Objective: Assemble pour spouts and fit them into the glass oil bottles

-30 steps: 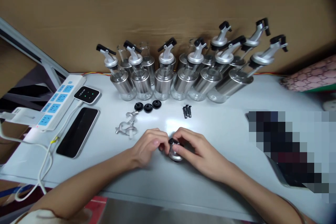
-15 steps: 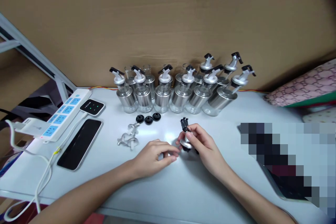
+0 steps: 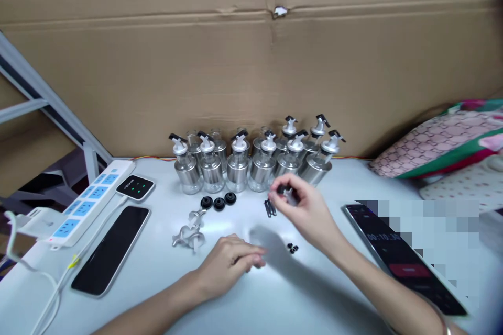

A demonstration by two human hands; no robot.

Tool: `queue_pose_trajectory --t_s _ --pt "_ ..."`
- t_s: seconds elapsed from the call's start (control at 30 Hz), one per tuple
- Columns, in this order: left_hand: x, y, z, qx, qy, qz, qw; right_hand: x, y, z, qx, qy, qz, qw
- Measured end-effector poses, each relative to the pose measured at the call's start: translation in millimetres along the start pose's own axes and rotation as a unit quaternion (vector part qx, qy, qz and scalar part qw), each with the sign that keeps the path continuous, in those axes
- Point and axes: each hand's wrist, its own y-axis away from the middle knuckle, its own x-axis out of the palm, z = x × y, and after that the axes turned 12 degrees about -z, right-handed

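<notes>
My right hand (image 3: 308,209) is raised above the table, fingers closed round a silver-and-black bottle pourer (image 3: 286,192), partly hidden by the fingers. Lower and to the left, my left hand (image 3: 236,263) rests near the tabletop, its fingers loosely stretched and nothing visible in them. Thin black levers (image 3: 270,208) lie just left of the right hand. Below that hand are several small black pieces (image 3: 293,247). Silver spout parts (image 3: 195,239) and three round black stoppers (image 3: 219,203) lie beyond my left hand.
Along the cardboard wall (image 3: 196,73) stand glass bottles with steel sleeves (image 3: 212,172), several topped with pourers. On the left are a power strip (image 3: 84,207), a dark phone (image 3: 112,251) and a small display box (image 3: 135,187). Another phone (image 3: 393,251) lies at right, beside patterned fabric (image 3: 428,141).
My right hand has lifted the pourer away from my left hand, towards the bottles. Small black pieces and levers on the table now show. The camera view has tilted upward.
</notes>
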Motion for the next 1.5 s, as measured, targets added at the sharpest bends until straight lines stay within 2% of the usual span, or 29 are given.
queue_pose_trajectory --t_s 0.1,0.2,0.27,0.33,0.4,0.47,0.6,0.73,0.83,0.97,1.0,1.03,1.1,1.17,1.23,1.27,1.3,1.33,1.4,1.43,1.5 --pt "-0.5 0 -2 -0.023 -0.005 -0.001 1.000 -14 -45 42 -0.125 0.095 -0.078 0.984" --pt "-0.7 0 -1 -0.029 -0.007 -0.003 1.000 -18 -99 74 -0.170 0.234 -0.081 0.954" --pt "-0.8 1 -1 -0.045 0.006 -0.003 0.999 -12 -133 83 -0.145 0.335 -0.024 0.931" --pt "-0.6 2 -2 -0.063 0.020 -0.005 0.998 -2 -159 82 -0.059 0.433 0.112 0.893" --pt "0.7 3 -4 -0.076 0.024 -0.007 0.997 9 -175 75 -0.010 0.459 0.159 0.874" --pt "3.5 4 -5 -0.093 0.026 -0.019 0.995 19 -181 66 0.014 0.473 0.181 0.862" --pt "10.6 3 -2 -0.127 0.049 -0.054 0.989 29 -178 55 0.033 0.490 0.206 0.847" --pt "11.8 0 1 -0.146 0.095 -0.081 0.981 25 -173 50 0.000 0.472 0.201 0.858" --pt "9.3 0 0 -0.157 0.139 -0.068 0.975 18 -173 56 -0.044 0.447 0.156 0.880" --pt "7.8 1 -3 -0.184 0.220 -0.038 0.957 -2 -171 80 -0.128 0.397 0.040 0.908" --pt "7.8 1 -3 -0.196 0.249 -0.036 0.948 -8 -167 87 -0.152 0.376 -0.003 0.914" --pt "7.9 0 -3 -0.206 0.283 -0.037 0.936 -14 -162 95 -0.194 0.317 -0.076 0.925" --pt "8.0 -2 0 -0.216 0.363 -0.048 0.905 -26 -148 108 -0.258 0.216 -0.172 0.926" --pt "7.6 -6 4 -0.222 0.459 -0.051 0.859 -36 -130 115 -0.307 0.144 -0.219 0.915" --pt "6.8 -9 8 -0.244 0.550 -0.038 0.797 -42 -111 116 -0.330 0.081 -0.247 0.907" --pt "6.1 -10 10 -0.260 0.584 -0.030 0.769 -43 -102 113 -0.317 0.061 -0.233 0.917" --pt "5.4 -11 11 -0.274 0.609 -0.021 0.744 -42 -94 108 -0.314 0.018 -0.247 0.916" --pt "4.6 -11 12 -0.282 0.629 -0.012 0.724 -39 -86 102 -0.288 -0.001 -0.213 0.934" --pt "3.1 -11 12 -0.280 0.655 0.006 0.702 -29 -72 85 -0.202 -0.010 -0.072 0.977" --pt "2.5 -11 11 -0.273 0.663 0.017 0.697 -23 -67 76 -0.161 -0.005 0.004 0.987" --pt "1.7 -9 10 -0.258 0.663 0.041 0.701 -8 -58 57 -0.112 0.022 0.124 0.986"
